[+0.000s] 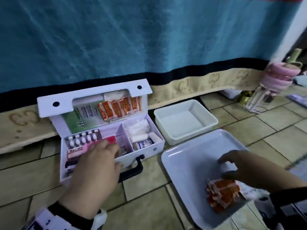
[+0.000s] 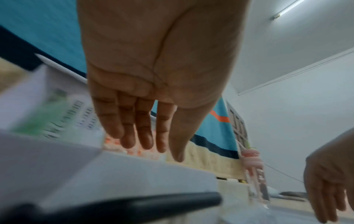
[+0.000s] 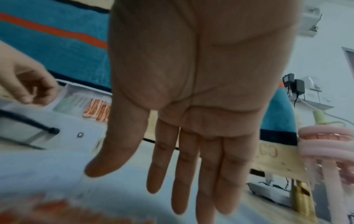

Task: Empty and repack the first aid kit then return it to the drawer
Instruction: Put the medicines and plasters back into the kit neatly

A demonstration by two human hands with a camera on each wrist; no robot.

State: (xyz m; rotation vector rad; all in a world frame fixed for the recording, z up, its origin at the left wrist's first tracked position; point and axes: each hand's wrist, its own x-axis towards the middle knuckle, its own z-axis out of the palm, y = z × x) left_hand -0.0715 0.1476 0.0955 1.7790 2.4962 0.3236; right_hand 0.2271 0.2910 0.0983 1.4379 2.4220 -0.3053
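The white first aid kit [image 1: 146,151] stands on the tiled floor with its lid [image 1: 93,98] up. A green leaflet [image 1: 78,120] and orange sachets [image 1: 119,108] are tucked in the lid. A blister pack [image 1: 83,138] and a pink box [image 1: 78,149] lie in the left compartment, cotton and rolls [image 1: 142,138] in the right one. My left hand [image 1: 114,155] reaches into the left compartment, fingers straight [image 2: 143,136], resting over the pink box. My right hand [image 1: 224,168] hovers open over the white tray [image 1: 182,163], its fingers [image 3: 184,174] straight, just above a pile of orange sachets [image 1: 222,195].
An empty white tub [image 1: 186,123] sits behind the tray. A clear bottle with a pink lid [image 1: 265,90] stands at the right. A teal blanket [image 1: 132,39] hangs down behind the kit. The kit's black handle [image 1: 132,168] points toward me.
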